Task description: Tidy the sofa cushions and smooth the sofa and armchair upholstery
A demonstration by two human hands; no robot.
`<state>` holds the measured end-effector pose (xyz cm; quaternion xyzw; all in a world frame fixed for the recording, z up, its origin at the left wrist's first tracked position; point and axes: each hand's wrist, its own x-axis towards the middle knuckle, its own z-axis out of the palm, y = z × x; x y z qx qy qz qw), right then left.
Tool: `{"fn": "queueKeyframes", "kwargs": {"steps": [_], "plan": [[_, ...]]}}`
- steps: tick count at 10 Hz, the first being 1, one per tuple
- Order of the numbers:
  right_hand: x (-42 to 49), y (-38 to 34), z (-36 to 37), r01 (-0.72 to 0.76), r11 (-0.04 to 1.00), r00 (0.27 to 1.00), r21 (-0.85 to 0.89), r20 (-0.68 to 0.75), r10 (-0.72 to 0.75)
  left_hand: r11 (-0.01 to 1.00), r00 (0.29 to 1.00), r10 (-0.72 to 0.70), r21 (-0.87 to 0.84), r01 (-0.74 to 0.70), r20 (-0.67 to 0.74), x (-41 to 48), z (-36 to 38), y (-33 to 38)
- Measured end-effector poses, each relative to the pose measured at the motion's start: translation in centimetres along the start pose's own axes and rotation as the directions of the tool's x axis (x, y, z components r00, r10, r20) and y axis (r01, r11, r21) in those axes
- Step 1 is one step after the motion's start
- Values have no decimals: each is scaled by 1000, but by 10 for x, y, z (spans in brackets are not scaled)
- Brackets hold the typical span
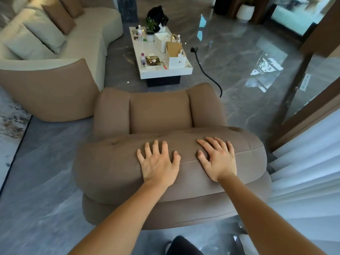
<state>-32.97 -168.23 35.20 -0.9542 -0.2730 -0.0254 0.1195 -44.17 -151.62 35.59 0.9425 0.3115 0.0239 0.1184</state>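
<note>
A brown armchair (pixel 160 111) stands just in front of me, seen from behind its padded backrest (pixel 103 162). My left hand (pixel 159 163) lies flat on top of the backrest with fingers spread. My right hand (pixel 218 160) rests flat on the same backrest a little to the right, fingers apart. Neither hand holds anything. At the upper left curves a cream sofa (pixel 88 43) with a brown outer shell. Several cushions lean along its back, pale ones (pixel 35 37) and brown ones (pixel 60 17).
A white coffee table (pixel 156 70) beyond the armchair carries bottles, a small plant, boxes and a paper bag. A black cable (pixel 206 72) trails over the glossy grey floor to its right. White curtains (pixel 303 162) hang at the right. A rug edge lies at the left.
</note>
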Motion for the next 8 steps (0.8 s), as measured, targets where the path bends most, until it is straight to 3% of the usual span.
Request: {"fn": "queueKeyframes", "kwargs": {"steps": [3, 6, 7, 8], "plan": [[15, 27, -4, 52, 999, 998, 6, 31, -52, 998, 998, -64, 1, 64, -18, 3, 7, 24], [37, 29, -32, 128, 992, 952, -3, 280, -122, 993, 988, -106, 60, 100, 115, 4, -13, 29], [80, 21, -57, 149, 989, 855, 19, 499, -138, 995, 965, -97, 33, 91, 243, 23, -46, 27], [114, 8, -99, 185, 981, 688, -55, 721, -89, 993, 938, -120, 63, 105, 326, 42, -96, 26]]}}
